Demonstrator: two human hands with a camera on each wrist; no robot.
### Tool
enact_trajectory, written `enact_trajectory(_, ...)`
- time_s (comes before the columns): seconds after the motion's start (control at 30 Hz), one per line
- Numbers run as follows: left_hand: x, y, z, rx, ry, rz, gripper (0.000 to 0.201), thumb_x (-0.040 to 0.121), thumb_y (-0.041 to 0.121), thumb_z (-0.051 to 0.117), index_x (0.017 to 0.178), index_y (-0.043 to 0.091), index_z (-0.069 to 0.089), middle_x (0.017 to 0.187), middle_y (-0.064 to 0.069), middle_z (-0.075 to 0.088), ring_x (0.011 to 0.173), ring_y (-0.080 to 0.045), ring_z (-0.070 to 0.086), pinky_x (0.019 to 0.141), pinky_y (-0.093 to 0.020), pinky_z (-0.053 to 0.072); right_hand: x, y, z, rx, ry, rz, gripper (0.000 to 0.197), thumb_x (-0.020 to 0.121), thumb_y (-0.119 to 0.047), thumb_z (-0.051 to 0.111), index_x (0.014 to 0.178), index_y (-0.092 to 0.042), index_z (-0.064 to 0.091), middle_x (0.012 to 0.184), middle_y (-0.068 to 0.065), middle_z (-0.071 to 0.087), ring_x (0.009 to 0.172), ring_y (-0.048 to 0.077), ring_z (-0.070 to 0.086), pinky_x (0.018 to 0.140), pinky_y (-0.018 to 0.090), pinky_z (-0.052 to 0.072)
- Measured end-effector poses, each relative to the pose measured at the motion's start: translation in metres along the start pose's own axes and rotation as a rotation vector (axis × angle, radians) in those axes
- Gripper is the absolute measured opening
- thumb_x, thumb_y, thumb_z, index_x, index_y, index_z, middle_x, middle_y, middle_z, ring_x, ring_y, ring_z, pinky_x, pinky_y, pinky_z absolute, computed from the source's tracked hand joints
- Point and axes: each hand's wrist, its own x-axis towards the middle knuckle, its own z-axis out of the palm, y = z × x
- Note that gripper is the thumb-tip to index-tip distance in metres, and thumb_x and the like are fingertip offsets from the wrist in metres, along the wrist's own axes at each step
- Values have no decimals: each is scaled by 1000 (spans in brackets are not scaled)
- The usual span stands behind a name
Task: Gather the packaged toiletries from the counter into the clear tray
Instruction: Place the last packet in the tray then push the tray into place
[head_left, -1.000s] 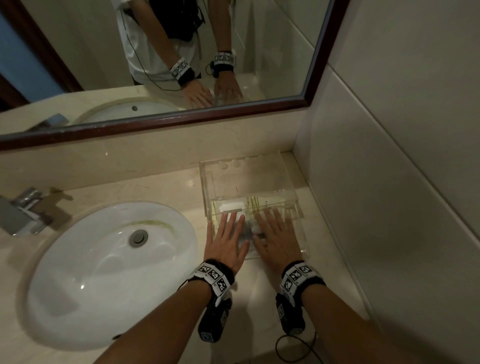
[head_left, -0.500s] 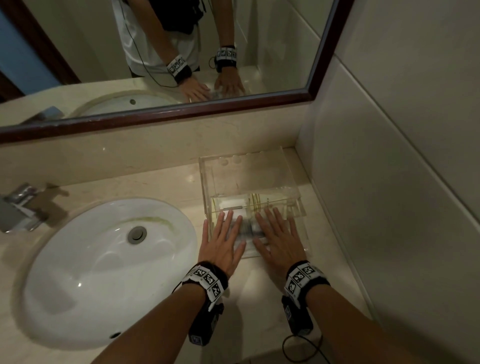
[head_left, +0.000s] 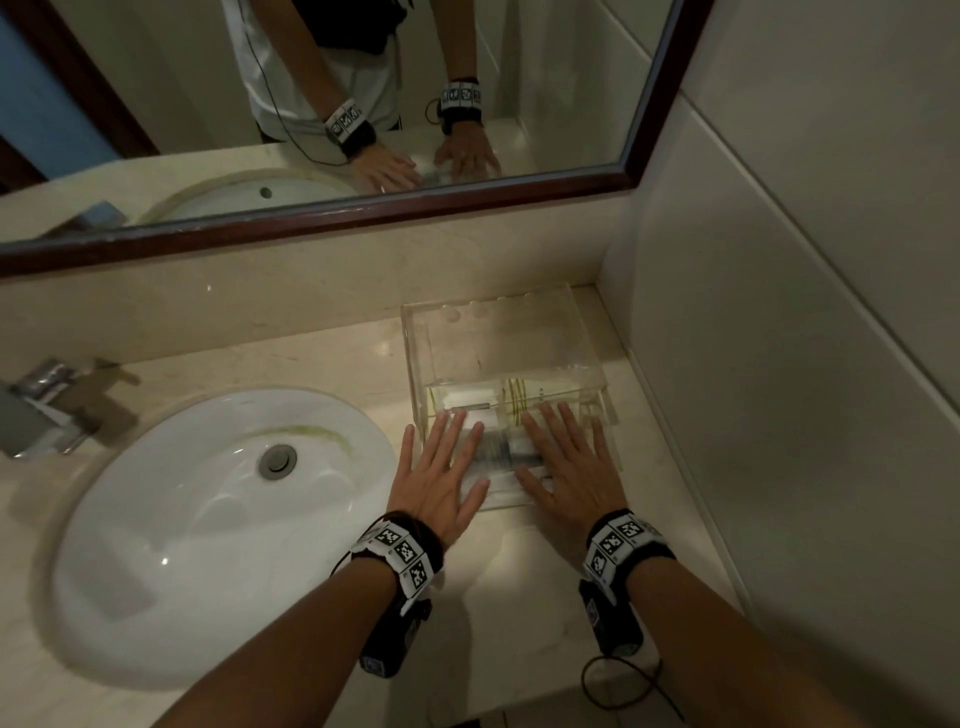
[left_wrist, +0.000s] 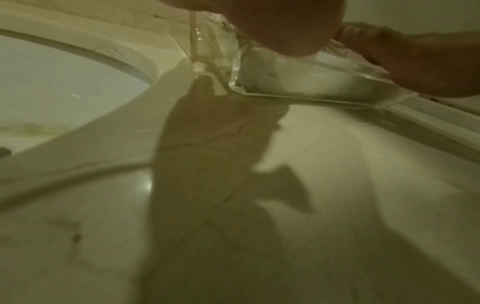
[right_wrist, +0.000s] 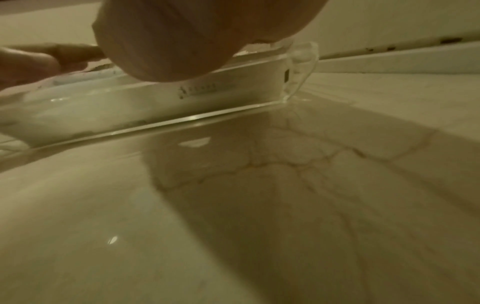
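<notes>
Clear tray (head_left: 415, 364) in counter corner, right of sink (head_left: 208, 519); left hand (head_left: 436, 478) and right hand (head_left: 569, 473) flat, fingers straight — pressing packets (head_left: 501, 454), gripping nothing; print on front wall illegible.

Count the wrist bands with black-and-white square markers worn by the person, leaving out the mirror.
2: one band on the left wrist, one on the right wrist. Mirror reflections excluded.
</notes>
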Motion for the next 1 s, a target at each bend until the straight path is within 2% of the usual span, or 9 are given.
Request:
enact_trajectory(0.1,7,13,-2,-18,-12,50,64,96,51,16,151,21,9,160,-3,3,149,-23,3,117,-52,7,8,-14,3,23,-12,-69,67,95,-61,6,153,-27,8,161,1,13,148,20,10,115,53,7)
enact_trajectory(0.2,15,30,-1,-45,-16,29,61,97,42,6,151,14,14,159,-3,14,148,-20,10,117,-50,8,12,-28,7,29,-10,-57,62,97,-51,2,153,-24,-6,161,0,9,149,21,11,116,50,6)
enact_trajectory(0.3,17,26,4,-38,-17,0,59,98,41,6,151,15,12,159,-1,13,148,-21,10,117,-51,7,14,-23,8,26,-22,-42,63,96,-52,-1,153,-25,-2,162,-2,2,150,19,4,117,49,1)
enact_trajectory(0.47,12,8,5,-8,-24,-3,65,95,51,19,151,19,12,159,-1,8,148,-20,8,116,-53,10,10,6,6,38,-27,44,65,95,-60,12,153,-29,15,161,-4,12,149,16,7,119,49,2)
enact_trajectory(0.57,10,6,3,-8,-28,-17,68,94,55,12,152,19,7,160,-1,5,149,-20,4,117,-52,11,7,16,3,28,-26,80,67,95,-62,11,153,-28,15,161,-4,12,149,16,9,120,47,3)
enact_trajectory(0.63,8,5,1,-22,-16,-42,72,92,60,13,152,20,4,160,-1,0,149,-20,-1,117,-51,9,4,17,-1,11,-30,107,70,94,-65,9,153,-28,12,161,-4,7,150,16,5,119,48,0)
enact_trajectory(0.73,7,1,-5,-36,1,-52,83,86,69,21,152,21,8,161,-2,1,149,-20,1,117,-52,8,-2,17,-6,-10,-38,104,81,87,-75,10,154,-28,8,161,-3,3,150,18,3,118,53,1)
enact_trajectory(0.9,6,-1,-6,23,-64,87,100,74,83,24,151,23,5,161,-3,3,149,-25,-2,117,-56,9,-5,12,-7,-25,-89,5,106,69,-93,26,153,-32,8,162,-5,2,150,20,2,114,64,-1)
enact_trajectory(1.0,7,-2,0,46,-100,75,105,72,86,24,151,21,5,161,-4,3,149,-26,-1,117,-58,9,0,14,-13,-44,-134,-26,117,59,-98,30,153,-35,1,162,-6,-2,150,19,-3,112,66,-8)
